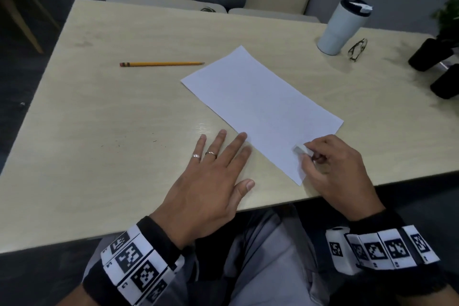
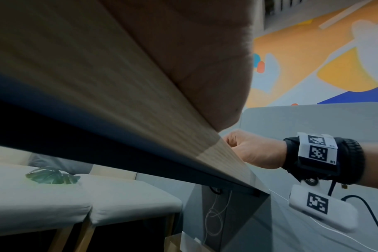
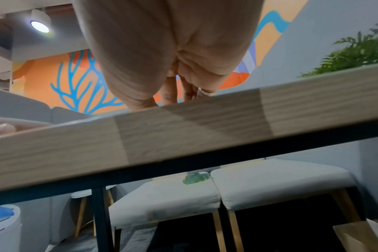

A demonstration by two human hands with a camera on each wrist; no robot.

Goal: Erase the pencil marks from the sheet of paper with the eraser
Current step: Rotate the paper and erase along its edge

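Observation:
A white sheet of paper lies askew on the pale wooden table; I make out no pencil marks on it in the head view. My right hand pinches a small white eraser against the sheet's near corner. My left hand lies flat on the table with straight fingers, its fingertips at the sheet's left edge. The left wrist view shows the table edge and my right hand beyond it. Only palm and table edge fill the right wrist view.
A yellow pencil lies at the left back. A white tumbler and folded glasses stand at the back right, with dark plant pots at the far right. Cushioned seats sit behind the table.

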